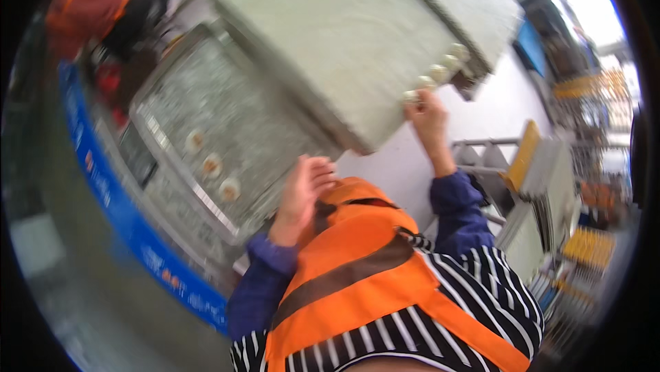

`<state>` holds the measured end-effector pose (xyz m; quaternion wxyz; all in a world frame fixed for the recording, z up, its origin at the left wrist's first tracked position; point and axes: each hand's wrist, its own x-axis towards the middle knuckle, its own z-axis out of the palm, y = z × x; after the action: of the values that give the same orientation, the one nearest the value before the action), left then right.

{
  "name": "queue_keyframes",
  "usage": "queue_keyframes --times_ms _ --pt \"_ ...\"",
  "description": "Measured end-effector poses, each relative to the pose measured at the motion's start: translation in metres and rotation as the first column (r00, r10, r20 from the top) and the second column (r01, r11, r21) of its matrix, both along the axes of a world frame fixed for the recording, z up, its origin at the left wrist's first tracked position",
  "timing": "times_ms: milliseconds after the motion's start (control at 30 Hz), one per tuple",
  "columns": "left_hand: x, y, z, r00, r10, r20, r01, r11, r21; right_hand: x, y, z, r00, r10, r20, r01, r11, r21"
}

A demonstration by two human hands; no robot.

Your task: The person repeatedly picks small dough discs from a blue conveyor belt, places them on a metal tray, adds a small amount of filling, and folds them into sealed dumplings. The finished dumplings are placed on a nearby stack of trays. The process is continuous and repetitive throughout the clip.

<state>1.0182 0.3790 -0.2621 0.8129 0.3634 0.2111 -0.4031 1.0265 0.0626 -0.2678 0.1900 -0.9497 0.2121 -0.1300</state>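
Observation:
My right hand [427,114] pinches at a small round white bun [410,97], the nearest of a short row. More of these pale buns [438,73] line the right edge of a large pale board [344,35]. Some of the pinched bun is hidden by my fingers. Over the near edge of a metal tray [227,104], my left hand [302,193] is open, fingers stretched out and nothing in it. Three round pale pieces with brownish middles, one of them a flat piece [229,190], lie on the tray. Motion blur hides their finer detail.
Beyond the row stands a second pale slab [474,1]. A blue printed strip [137,221] runs along the counter's left side. To the right are racks [595,86] and a yellow-edged panel [526,155]. A person in a reddish top [89,1] is at the far left.

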Motion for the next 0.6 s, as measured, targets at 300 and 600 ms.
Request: queue_keyframes --times_ms 300,600 --pt "0.003 0.16 -0.096 0.915 -0.168 0.366 -0.321 0.246 0.915 -0.001 0.061 0.048 0.985 0.098 0.143 -0.095 0.995 -0.024" --pt "0.024 0.197 -0.136 0.735 -0.669 0.111 -0.195 -0.052 0.979 0.016 0.226 0.028 0.732 0.67 0.119 -0.65 0.637 0.414"
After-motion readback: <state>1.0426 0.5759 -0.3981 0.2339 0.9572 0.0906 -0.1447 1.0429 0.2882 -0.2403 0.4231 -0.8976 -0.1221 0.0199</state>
